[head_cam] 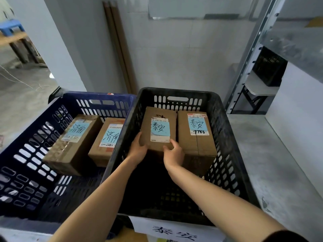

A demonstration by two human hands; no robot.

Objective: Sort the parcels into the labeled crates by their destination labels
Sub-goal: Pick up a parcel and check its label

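two 济南 parcels lie in the blue crate. in the black crate, tagged 泰安, one 泰安 parcel sits placed. beside it, the left hand and right hand hold a second 泰安 parcel, grip closed on its near corners, possibly not yet set down. no unsorted parcels show. cardboard tubes lean behind, out of the way.

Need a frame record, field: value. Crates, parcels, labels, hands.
black crate: front sign reads 泰安
held parcel: label 泰安, left side of black crate
second parcel: label 泰安, right of held parcel
blue crate: holds two parcels
blue-crate left parcel: label 济南
blue-crate right parcel: label 济南
left hand: grips held parcel's near left corner
right hand: grips held parcel's near right corner
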